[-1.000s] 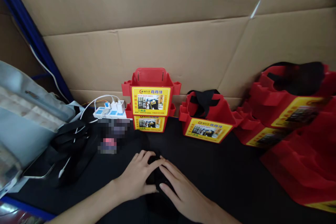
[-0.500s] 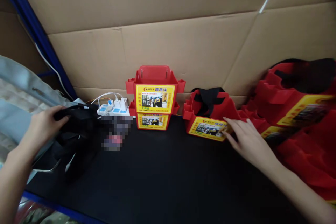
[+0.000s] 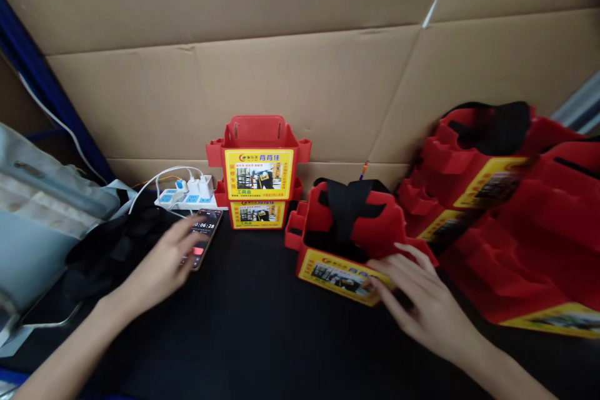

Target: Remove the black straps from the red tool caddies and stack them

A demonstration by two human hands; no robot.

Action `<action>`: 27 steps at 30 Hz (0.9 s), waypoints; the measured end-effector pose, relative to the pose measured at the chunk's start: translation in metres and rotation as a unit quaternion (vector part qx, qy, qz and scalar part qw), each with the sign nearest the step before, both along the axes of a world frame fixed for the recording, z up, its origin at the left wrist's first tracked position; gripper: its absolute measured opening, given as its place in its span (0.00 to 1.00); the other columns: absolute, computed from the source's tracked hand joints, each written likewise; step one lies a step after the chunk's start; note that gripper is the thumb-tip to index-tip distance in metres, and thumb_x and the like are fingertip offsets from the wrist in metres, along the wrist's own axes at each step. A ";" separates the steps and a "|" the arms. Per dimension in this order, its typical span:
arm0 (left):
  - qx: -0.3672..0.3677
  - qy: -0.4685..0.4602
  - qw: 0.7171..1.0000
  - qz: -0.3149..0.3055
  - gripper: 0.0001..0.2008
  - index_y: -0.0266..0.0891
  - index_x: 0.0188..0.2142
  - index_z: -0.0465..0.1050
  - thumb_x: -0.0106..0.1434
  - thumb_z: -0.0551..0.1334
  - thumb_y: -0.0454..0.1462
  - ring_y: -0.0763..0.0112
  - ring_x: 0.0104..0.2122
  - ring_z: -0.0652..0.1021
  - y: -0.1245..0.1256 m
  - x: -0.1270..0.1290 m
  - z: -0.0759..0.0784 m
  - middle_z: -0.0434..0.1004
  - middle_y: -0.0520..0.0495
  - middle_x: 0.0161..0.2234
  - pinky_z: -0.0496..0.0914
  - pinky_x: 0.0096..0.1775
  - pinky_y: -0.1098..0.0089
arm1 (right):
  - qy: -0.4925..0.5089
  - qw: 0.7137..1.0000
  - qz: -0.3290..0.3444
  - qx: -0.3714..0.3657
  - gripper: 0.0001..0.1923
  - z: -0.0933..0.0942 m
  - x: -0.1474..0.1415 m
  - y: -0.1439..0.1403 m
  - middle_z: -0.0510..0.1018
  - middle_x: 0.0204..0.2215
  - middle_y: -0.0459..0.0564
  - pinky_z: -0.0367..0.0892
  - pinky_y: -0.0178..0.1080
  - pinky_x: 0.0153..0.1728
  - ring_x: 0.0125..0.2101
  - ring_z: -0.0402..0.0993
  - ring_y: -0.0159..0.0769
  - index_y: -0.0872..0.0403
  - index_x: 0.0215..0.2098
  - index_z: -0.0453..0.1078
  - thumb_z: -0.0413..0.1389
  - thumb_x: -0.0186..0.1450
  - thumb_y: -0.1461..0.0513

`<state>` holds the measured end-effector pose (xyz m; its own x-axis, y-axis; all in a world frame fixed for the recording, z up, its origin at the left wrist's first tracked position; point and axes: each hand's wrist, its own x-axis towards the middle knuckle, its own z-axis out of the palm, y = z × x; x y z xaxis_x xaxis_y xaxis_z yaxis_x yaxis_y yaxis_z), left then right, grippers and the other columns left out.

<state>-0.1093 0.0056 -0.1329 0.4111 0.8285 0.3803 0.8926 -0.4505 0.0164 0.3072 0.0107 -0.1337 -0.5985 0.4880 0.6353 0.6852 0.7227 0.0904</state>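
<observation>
Grey fabric of a soft bag (image 3: 32, 212) fills the far left edge, with a heap of black cloth (image 3: 112, 244) lying against it on the black table (image 3: 262, 337). Just behind the cloth sits a white power strip with blue sockets (image 3: 185, 199), white plugs and cables pushed into it. The left hand (image 3: 162, 265) lies with fingers loosely spread, its fingertips resting on a black smartphone (image 3: 204, 234) that lies flat on the table; its screen reads "0:06:28" above a red button. Right of the phone, two red plastic tool caddies (image 3: 257, 165) stand stacked against the brown cardboard wall (image 3: 300, 69), each with a yellow label bearing Chinese characters and a small photograph; the print is too small to read. Nearer the middle, a single red plastic tool caddy with a black strap crossed over its top (image 3: 347, 234) rests tilted on the table, open side up, with side pockets and the same yellow pictured label on its front. The right hand (image 3: 422, 303) lies open, fingers apart, fingertips touching that label and the caddy's front right corner. Further right, a pile of more red caddies (image 3: 515, 212) leans over, yellow labels showing and blurred.
</observation>
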 end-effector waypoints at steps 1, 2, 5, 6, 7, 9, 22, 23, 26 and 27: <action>-0.036 -0.007 0.997 -0.065 0.17 0.40 0.46 0.67 0.59 0.50 0.29 0.60 0.58 0.58 -0.003 0.019 0.008 0.55 0.43 0.59 0.60 0.55 0.57 | 0.006 1.000 0.013 -0.001 0.11 0.000 -0.008 -0.005 0.76 0.30 0.50 0.59 0.48 0.48 0.30 0.72 0.34 0.55 0.42 0.64 0.52 0.60 0.66; -0.049 -0.016 0.992 -0.119 0.17 0.41 0.46 0.67 0.60 0.49 0.29 0.62 0.58 0.59 -0.006 0.038 0.016 0.56 0.44 0.58 0.60 0.55 0.58 | 0.009 1.000 0.027 -0.006 0.11 0.001 -0.016 -0.010 0.76 0.30 0.49 0.60 0.47 0.48 0.30 0.72 0.33 0.56 0.42 0.65 0.52 0.60 0.66; -0.046 -0.056 0.976 -0.205 0.13 0.40 0.46 0.66 0.62 0.51 0.33 0.64 0.54 0.64 -0.007 0.086 0.041 0.64 0.43 0.52 0.61 0.54 0.59 | -0.011 0.997 0.056 -0.054 0.11 0.013 -0.041 -0.020 0.76 0.32 0.50 0.59 0.46 0.47 0.32 0.72 0.34 0.56 0.43 0.66 0.50 0.62 0.65; -0.050 -0.058 0.975 -0.210 0.13 0.40 0.46 0.66 0.63 0.51 0.35 0.64 0.51 0.67 -0.005 0.097 0.049 0.66 0.42 0.50 0.63 0.52 0.60 | -0.028 0.994 0.059 -0.082 0.12 0.020 -0.048 -0.021 0.76 0.32 0.50 0.60 0.45 0.46 0.33 0.72 0.34 0.56 0.44 0.67 0.49 0.63 0.64; -0.064 -0.044 0.975 -0.207 0.13 0.39 0.46 0.66 0.63 0.51 0.37 0.63 0.48 0.70 -0.003 0.107 0.057 0.68 0.42 0.47 0.65 0.49 0.61 | -0.048 0.990 0.057 -0.116 0.12 0.029 -0.055 -0.022 0.76 0.33 0.50 0.61 0.44 0.44 0.34 0.72 0.35 0.55 0.44 0.67 0.48 0.64 0.63; -0.104 0.015 0.978 -0.182 0.15 0.38 0.48 0.65 0.62 0.53 0.40 0.60 0.43 0.73 0.003 0.122 0.071 0.71 0.41 0.43 0.69 0.44 0.60 | -0.090 0.976 0.044 -0.193 0.13 0.050 -0.065 -0.018 0.75 0.33 0.51 0.64 0.40 0.38 0.33 0.71 0.34 0.55 0.42 0.69 0.45 0.66 0.61; -0.278 0.174 0.938 -0.111 0.11 0.31 0.37 0.74 0.54 0.60 0.32 0.60 0.33 0.79 0.048 0.169 0.057 0.77 0.36 0.36 0.71 0.30 0.71 | -0.223 0.901 -0.056 -0.367 0.11 0.076 -0.092 0.037 0.77 0.31 0.53 0.64 0.36 0.32 0.32 0.74 0.38 0.55 0.34 0.73 0.49 0.60 0.65; -0.280 0.176 0.936 -0.117 0.11 0.32 0.37 0.74 0.54 0.58 0.29 0.61 0.35 0.78 0.051 0.169 0.053 0.77 0.36 0.37 0.71 0.31 0.71 | -0.224 0.909 -0.060 -0.347 0.11 0.070 -0.094 0.039 0.77 0.32 0.54 0.65 0.37 0.32 0.34 0.74 0.40 0.56 0.35 0.73 0.50 0.59 0.66; -0.285 0.184 0.931 -0.132 0.14 0.30 0.36 0.74 0.53 0.54 0.23 0.60 0.35 0.78 0.053 0.167 0.046 0.77 0.34 0.37 0.71 0.31 0.69 | -0.223 0.926 -0.066 -0.299 0.10 0.059 -0.099 0.042 0.77 0.32 0.56 0.66 0.38 0.32 0.34 0.75 0.42 0.57 0.35 0.74 0.51 0.58 0.68; -0.285 0.185 0.930 -0.137 0.15 0.29 0.36 0.74 0.53 0.53 0.22 0.58 0.34 0.78 0.054 0.167 0.045 0.77 0.33 0.37 0.71 0.31 0.68 | -0.221 0.928 -0.063 -0.295 0.10 0.058 -0.099 0.043 0.77 0.32 0.55 0.66 0.38 0.32 0.34 0.75 0.42 0.56 0.34 0.74 0.52 0.58 0.68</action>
<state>0.0575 0.0592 -0.0876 0.6524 0.6963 -0.2992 0.7372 -0.6747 0.0373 0.2081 0.0537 -0.0762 -0.6516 0.7563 -0.0582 0.7577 0.6526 -0.0024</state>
